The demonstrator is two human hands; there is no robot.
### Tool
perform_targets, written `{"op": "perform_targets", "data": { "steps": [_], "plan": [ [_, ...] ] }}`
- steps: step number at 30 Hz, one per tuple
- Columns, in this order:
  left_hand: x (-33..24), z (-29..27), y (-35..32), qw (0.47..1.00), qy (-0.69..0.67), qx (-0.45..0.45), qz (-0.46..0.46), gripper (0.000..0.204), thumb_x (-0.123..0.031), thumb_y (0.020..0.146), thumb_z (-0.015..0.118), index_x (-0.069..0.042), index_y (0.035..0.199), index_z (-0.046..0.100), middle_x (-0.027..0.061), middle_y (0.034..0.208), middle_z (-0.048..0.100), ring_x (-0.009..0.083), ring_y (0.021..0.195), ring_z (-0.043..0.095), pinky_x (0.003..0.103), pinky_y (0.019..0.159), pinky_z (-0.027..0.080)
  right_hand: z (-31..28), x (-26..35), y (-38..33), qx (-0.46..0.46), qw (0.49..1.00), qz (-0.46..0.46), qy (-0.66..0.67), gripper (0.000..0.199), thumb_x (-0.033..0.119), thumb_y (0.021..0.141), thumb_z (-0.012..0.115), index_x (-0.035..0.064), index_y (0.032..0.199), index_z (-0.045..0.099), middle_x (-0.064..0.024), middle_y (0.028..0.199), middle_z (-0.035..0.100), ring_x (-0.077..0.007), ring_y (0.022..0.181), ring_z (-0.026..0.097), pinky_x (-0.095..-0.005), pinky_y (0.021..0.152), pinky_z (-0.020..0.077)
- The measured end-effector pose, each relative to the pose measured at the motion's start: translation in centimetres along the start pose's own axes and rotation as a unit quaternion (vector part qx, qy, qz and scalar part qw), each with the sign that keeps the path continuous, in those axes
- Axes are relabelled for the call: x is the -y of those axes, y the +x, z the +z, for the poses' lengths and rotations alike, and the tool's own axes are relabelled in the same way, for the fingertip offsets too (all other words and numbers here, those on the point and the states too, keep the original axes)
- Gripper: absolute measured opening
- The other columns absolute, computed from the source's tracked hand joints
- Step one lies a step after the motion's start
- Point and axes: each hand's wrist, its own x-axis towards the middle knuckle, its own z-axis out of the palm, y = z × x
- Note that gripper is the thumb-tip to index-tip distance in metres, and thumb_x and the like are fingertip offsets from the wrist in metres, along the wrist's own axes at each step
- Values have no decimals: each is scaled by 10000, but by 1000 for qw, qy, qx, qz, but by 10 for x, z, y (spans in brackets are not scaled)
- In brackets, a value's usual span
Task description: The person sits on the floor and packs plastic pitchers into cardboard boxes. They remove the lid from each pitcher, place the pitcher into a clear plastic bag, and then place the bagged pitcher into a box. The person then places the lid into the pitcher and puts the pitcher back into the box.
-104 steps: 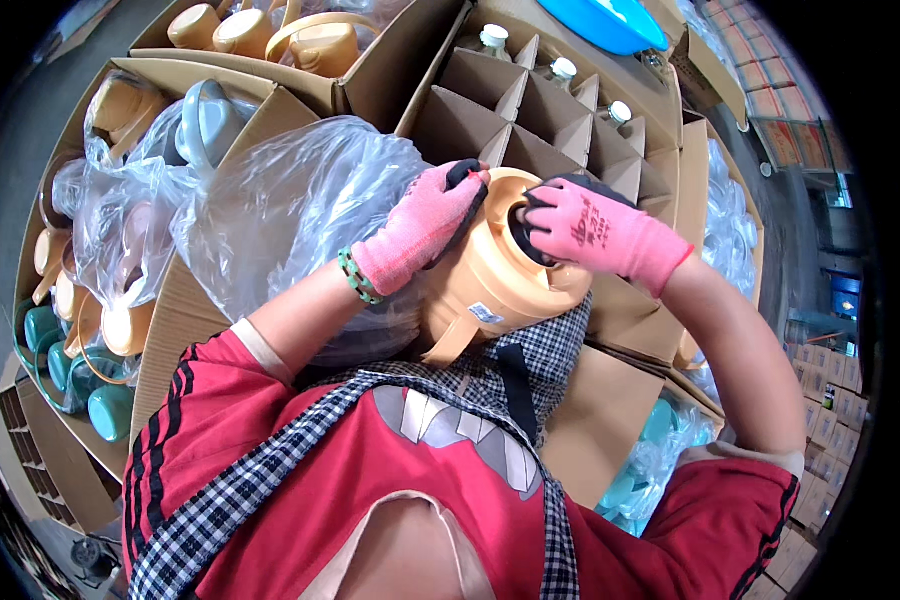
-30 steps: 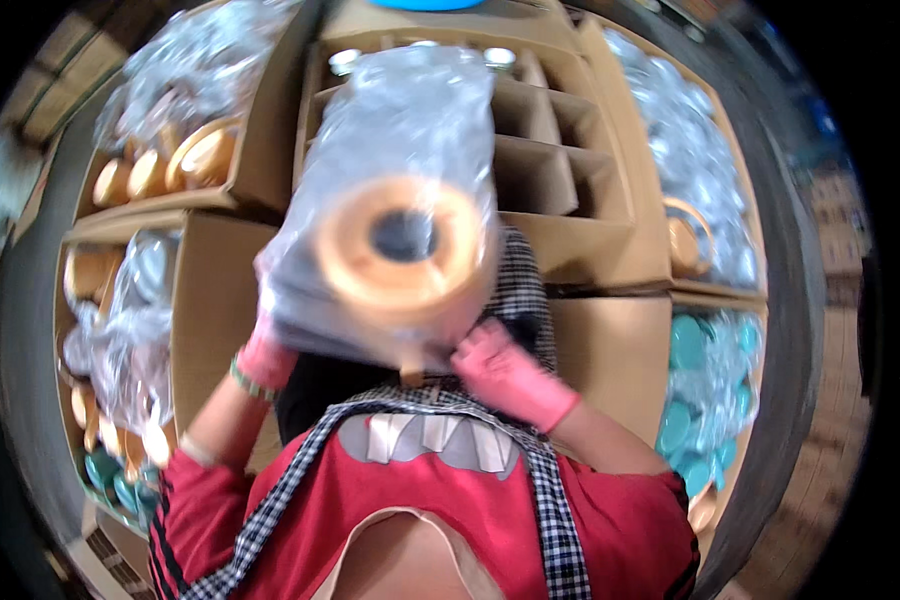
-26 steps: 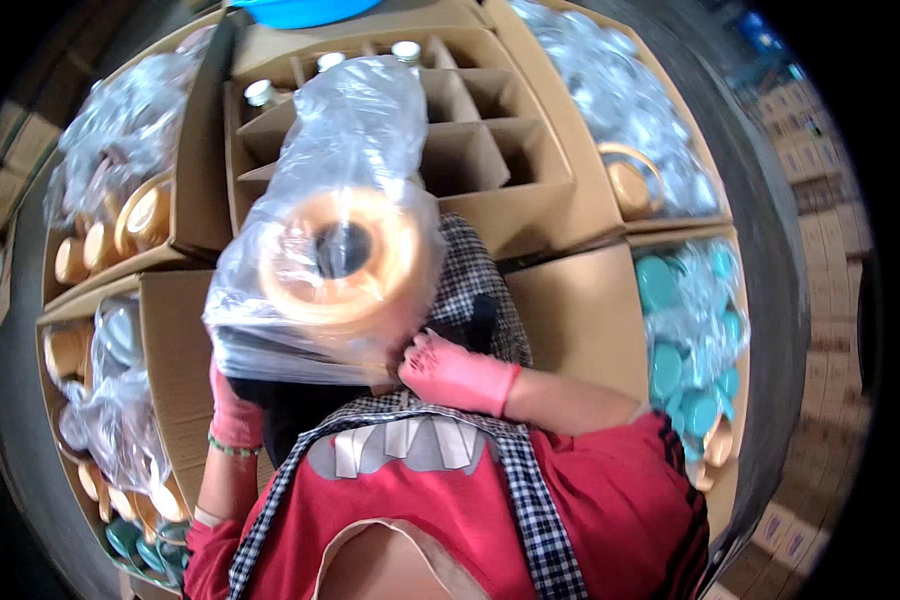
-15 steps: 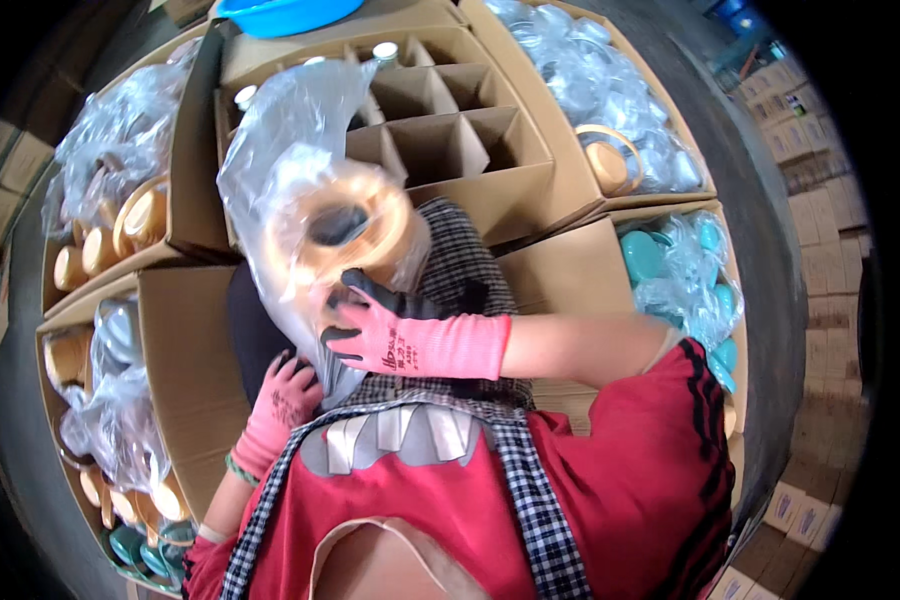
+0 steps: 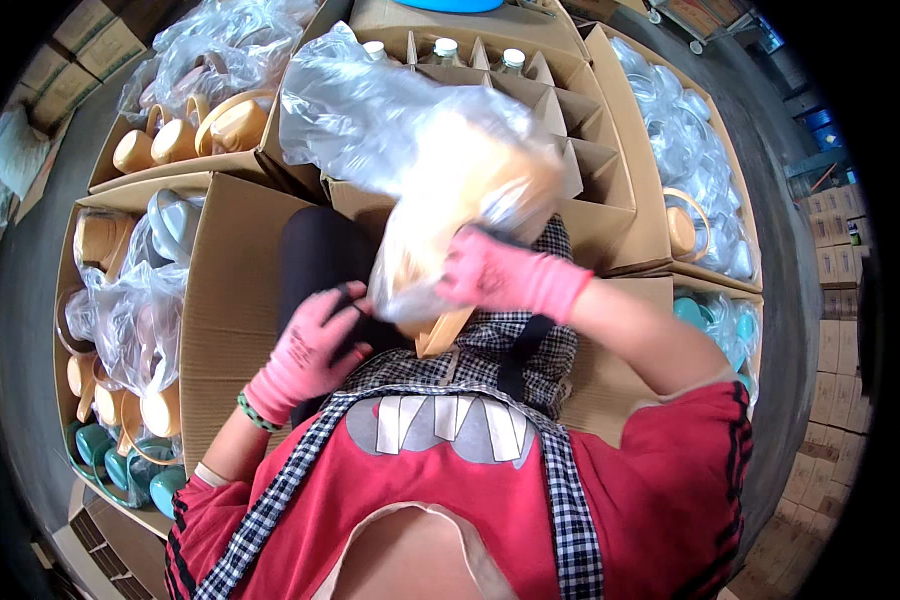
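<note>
On my lap lies a clear plastic bag point(image 5: 355, 125) holding orange plastic parts point(image 5: 470, 190), blurred by motion. The orange parts seem to be a stack of round pieces, and an orange strip point(image 5: 440, 332) sticks out of the bag's near end. My right hand point(image 5: 505, 275), in a pink glove with dark fingertips, is closed on the bag's right side. At the bag's lower left edge is my left hand point(image 5: 315, 345), gloved alike, its fingers bent but apart. Its fingertips are close to the plastic; whether they touch it I cannot tell.
Ahead stands a carton with cardboard dividers point(image 5: 595, 170) and several white-capped glass bottles point(image 5: 445, 48). Open cartons on both sides hold bagged parts: orange cups point(image 5: 175, 140), teal pieces point(image 5: 165, 488), greyish pieces point(image 5: 685, 150). A blue basin point(image 5: 450, 4) sits at the far edge.
The bag has tipped over, so the ring-shaped end no longer faces up. My right hand has shifted its hold on the bag. My left hand has moved up beside the bag's edge. The view has shifted.
</note>
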Motion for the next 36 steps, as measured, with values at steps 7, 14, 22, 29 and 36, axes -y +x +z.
{"op": "perform_targets", "data": {
  "steps": [7,14,22,29,36],
  "plan": [
    [58,9,12,857,-451,-160,-190,222,-142,818,458,45,843,574,109,816,597,179,781,548,289,740,412,-112,-51,-58,-188,893,408,-43,554,122,553,688,25,1065,497,-159,880,553,-284,811,537,-354,782,416],
    [56,104,81,786,-538,228,-201,469,-433,857,416,0,986,542,38,871,556,128,822,500,237,708,394,-132,-21,-83,-391,604,648,249,325,154,718,665,-43,946,544,-66,848,568,-118,777,516,-247,735,407],
    [11,122,154,287,-948,-113,-81,552,-407,836,405,-18,1223,345,165,1246,393,296,1092,438,463,955,321,-116,-2,-58,-515,565,549,340,274,196,802,594,-23,959,544,-22,866,552,-90,789,490,-226,726,389],
    [83,-6,115,456,-864,-101,188,639,-460,831,370,-37,1288,229,141,1310,292,277,1195,296,422,985,270,-81,-6,-6,-579,457,539,406,381,286,743,654,-4,958,532,-34,861,548,-122,813,499,-273,747,407],
    [97,22,33,565,-789,-240,-11,640,-480,822,360,-45,1281,260,140,1299,316,285,1185,315,431,982,274,-11,25,16,-393,675,547,301,663,345,698,668,-82,1125,393,-229,1060,481,-302,992,484,-341,863,376]
  ]
}}
